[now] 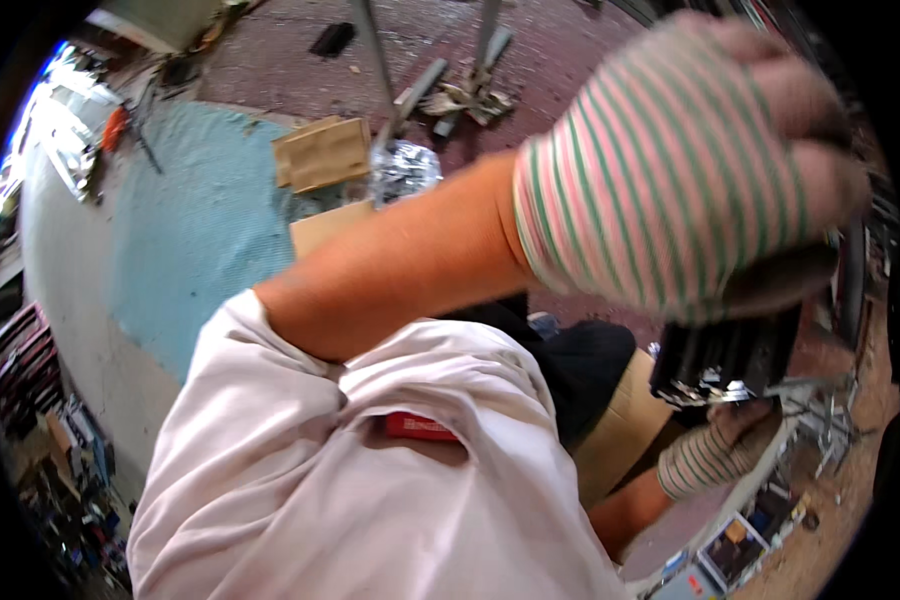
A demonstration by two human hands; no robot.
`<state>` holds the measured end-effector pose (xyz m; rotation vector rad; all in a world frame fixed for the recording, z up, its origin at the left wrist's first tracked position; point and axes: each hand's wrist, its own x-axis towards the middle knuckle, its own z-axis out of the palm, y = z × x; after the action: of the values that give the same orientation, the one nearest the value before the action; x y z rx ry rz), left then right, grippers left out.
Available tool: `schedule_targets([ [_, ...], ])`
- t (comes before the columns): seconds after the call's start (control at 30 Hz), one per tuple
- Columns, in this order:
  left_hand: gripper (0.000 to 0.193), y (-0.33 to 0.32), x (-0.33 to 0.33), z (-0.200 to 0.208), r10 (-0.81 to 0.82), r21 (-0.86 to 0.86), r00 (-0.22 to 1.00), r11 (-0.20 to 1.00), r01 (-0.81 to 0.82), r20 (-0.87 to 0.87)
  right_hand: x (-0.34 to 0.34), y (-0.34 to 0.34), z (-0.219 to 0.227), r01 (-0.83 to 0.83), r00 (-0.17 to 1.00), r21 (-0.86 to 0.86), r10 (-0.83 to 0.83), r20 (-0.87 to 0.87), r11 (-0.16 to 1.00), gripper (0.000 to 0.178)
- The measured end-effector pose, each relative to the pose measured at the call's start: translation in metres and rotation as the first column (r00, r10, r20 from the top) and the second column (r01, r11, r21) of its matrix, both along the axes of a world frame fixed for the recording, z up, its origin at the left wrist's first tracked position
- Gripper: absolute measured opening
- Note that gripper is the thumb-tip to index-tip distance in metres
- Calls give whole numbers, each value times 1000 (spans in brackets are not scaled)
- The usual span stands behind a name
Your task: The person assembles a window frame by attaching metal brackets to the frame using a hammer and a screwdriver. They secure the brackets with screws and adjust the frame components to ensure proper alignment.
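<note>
Between left fingers [830, 190] and right fingers [748, 418], a black ridged part [718, 358].

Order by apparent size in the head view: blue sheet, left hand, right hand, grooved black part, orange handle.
Left hand
Blue sheet
Grooved black part, right hand: too alike to rank
Orange handle

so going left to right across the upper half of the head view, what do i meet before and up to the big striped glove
Orange-handled tool → brown flat pieces → crumpled clear plastic → the left hand in its striped glove.
</note>
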<state>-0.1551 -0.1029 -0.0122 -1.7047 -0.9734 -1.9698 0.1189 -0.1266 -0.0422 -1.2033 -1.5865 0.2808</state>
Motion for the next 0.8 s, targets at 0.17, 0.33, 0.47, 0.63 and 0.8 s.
schedule_targets([
  [0.17, 39, 18, -9, 21, 136, -190, 965, 965, -181, -225, -3, 4, 0, 52, 995, 106, -60, 76, 993, 42],
  [0.33, 65, 42, -7, 14, -199, -399, 960, 911, 107, -197, 3, -8, 2, 63, 991, 84, -72, 109, 994, 38],
  [0.47, 56, 46, -10, 14, -185, -370, 965, 923, 105, -188, 1, -1, -5, 19, 993, 145, -35, 113, 989, 37],
  [0.63, 43, 49, 4, 15, -132, -313, 980, 946, 80, -148, 8, 3, -1, 45, 957, 201, -100, 273, 979, 32],
  [0.8, 38, 73, 44, 4, -135, -128, 991, 983, 134, 4, 45, 15, -19, 152, 952, 263, -213, 221, 953, 36],
])
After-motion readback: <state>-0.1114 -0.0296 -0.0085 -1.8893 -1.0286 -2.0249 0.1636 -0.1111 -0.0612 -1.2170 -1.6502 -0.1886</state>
